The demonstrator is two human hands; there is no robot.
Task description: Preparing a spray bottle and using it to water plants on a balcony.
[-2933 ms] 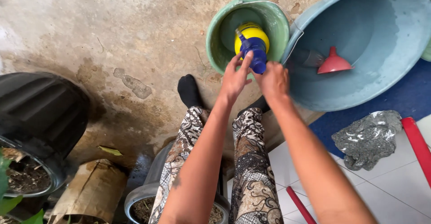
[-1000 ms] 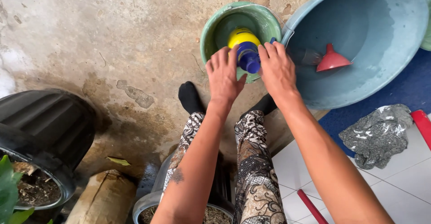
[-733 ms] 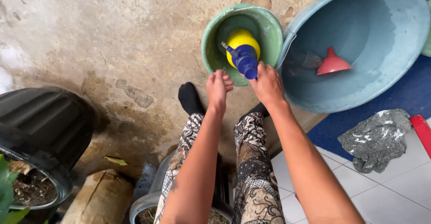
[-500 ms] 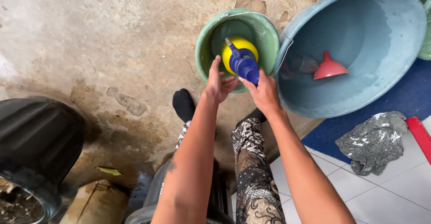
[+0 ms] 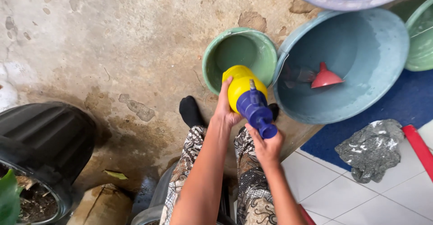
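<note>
I hold a yellow spray bottle [image 5: 240, 89] with a blue pump head [image 5: 255, 111] above the near rim of a green bucket [image 5: 213, 59]. My left hand [image 5: 224, 108] grips the yellow body from the left side. My right hand [image 5: 266, 146] is under the blue head's end, fingers closed around it. The bottle is tilted, head toward me. The bucket stands on the stained concrete floor, and nothing shows inside it.
A big light-blue basin [image 5: 361, 67] to the right holds a red funnel [image 5: 325, 77]. Another green bucket [image 5: 421, 35] is at far right. A grey rag [image 5: 372, 147] and red bar [image 5: 420, 146] lie on tiles. Black pots [image 5: 43, 139] stand left.
The spray bottle has come up out of the green bucket toward me. My left hand has taken hold of its yellow body, and my right hand has moved under the blue head.
</note>
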